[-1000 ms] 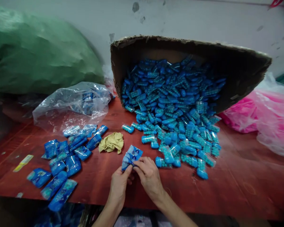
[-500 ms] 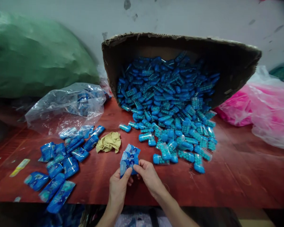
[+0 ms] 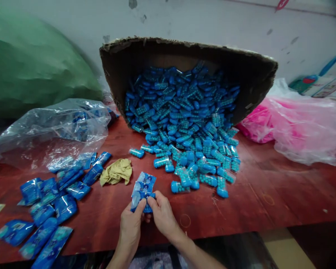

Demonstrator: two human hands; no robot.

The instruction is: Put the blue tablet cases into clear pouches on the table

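Observation:
My left hand (image 3: 131, 220) and my right hand (image 3: 162, 215) are closed on a few overlapping blue printed sleeves (image 3: 143, 186), pinching the nearest one between thumbs and fingers near the table's front edge. My thumbs are close together on its face, and most of my other fingers are hidden underneath. A crumpled yellow cloth (image 3: 117, 172) lies just beyond my left hand. Further right, small clear bottles with blue caps and teal balls (image 3: 184, 177) spill from a cardboard box (image 3: 112, 74) lying on its side. Several blue wrapped packs (image 3: 65, 208) are spread to the left.
A clear plastic bag (image 3: 25, 127) with blue pieces inside stands behind the wrapped packs. The big green sack (image 3: 36, 63) fills the back left. Pink bagged material (image 3: 302, 123) sits right of the box on the red table (image 3: 268, 186). A rubber band (image 3: 185, 220) lies near my right hand.
The view has turned to the right, so everything sits further left. My right thumb has moved in closer to my left thumb on the front sleeve. Both hands keep hold of the sleeves.

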